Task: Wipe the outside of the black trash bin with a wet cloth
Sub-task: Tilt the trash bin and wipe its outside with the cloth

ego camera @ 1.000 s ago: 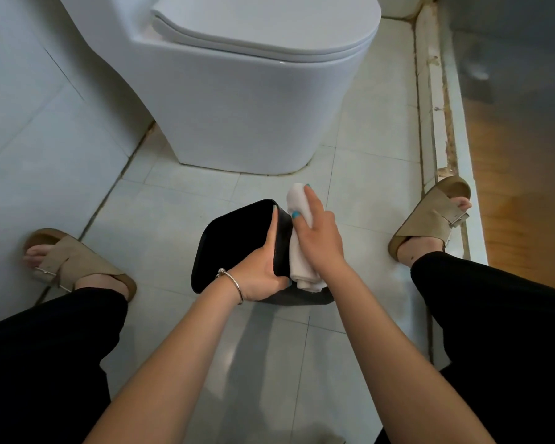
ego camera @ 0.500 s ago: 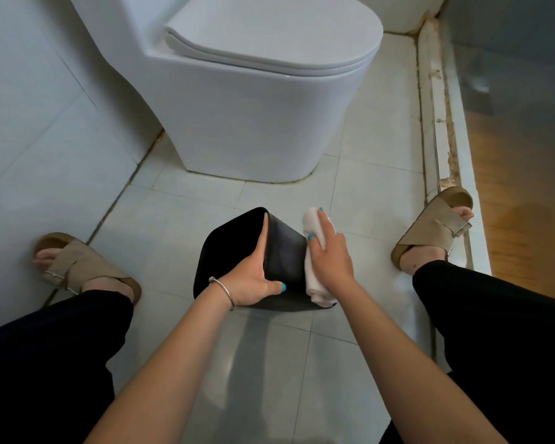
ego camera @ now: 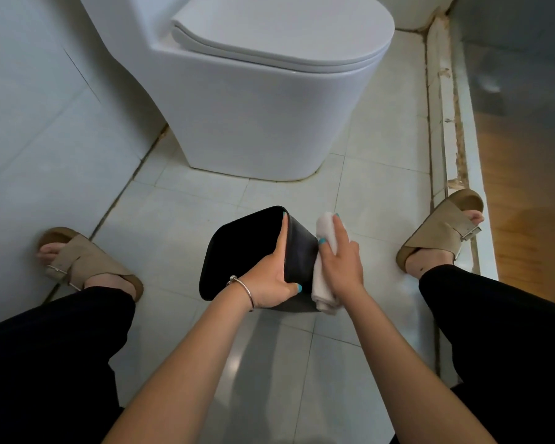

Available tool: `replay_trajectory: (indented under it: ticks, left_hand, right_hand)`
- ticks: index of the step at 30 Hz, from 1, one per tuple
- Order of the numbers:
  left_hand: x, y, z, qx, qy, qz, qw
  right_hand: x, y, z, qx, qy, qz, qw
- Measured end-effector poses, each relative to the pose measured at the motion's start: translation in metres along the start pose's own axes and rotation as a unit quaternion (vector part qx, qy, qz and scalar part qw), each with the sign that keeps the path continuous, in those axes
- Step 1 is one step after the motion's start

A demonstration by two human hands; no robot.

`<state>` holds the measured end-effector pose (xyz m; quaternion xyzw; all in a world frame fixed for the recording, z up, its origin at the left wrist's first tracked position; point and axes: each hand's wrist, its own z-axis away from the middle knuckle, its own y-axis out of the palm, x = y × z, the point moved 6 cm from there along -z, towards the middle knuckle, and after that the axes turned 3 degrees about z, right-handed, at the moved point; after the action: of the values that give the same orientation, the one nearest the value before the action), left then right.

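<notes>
Small black plastic trash bin [ego camera: 298, 251] on floor, rim gripped by left hand [ego camera: 271, 283]. Right hand [ego camera: 342, 261] presses folded white wet cloth [ego camera: 322, 280] flat on bin's right wall, fingers straight. Cloth runs top to bottom, probably next stroke too.

Your right hand [ego camera: 342, 264] hides most of the cloth [ego camera: 322, 283]; the toilet [ego camera: 269, 91] is cut off at the frame's top.

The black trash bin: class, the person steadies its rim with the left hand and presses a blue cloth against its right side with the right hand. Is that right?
Not quite: the cloth is white, not blue, as the head view shows. The rest holds: the left hand grips the black trash bin at its rim and the right hand presses the cloth against its right side.
</notes>
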<state>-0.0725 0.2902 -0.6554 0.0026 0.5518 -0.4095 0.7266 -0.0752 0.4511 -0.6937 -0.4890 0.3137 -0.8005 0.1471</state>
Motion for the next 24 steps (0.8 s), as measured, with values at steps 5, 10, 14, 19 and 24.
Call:
replay_trajectory:
  ticks: [5,10,14,19,24]
  left_hand:
    - [-0.001,0.0,-0.004,-0.001,0.023,0.03,0.999]
    - [0.005,0.001,0.001,-0.017,0.023,0.043,0.999]
    - [0.006,-0.004,0.001,-0.011,0.032,0.06,0.998]
    - [0.016,-0.01,0.003,-0.008,0.027,0.03,0.999]
    - [0.028,-0.016,0.005,-0.003,0.012,0.032,0.999]
  right_hand:
    - [0.053,-0.002,0.023,0.013,-0.111,-0.014,0.994]
    - [0.077,0.003,0.039,0.039,-0.196,0.045,0.979]
    - [0.07,0.007,0.037,0.025,-0.185,0.037,0.982]
    - [0.056,0.011,0.026,0.025,-0.161,0.038,0.986]
    - [0.026,0.013,0.01,0.019,-0.102,0.046,0.994]
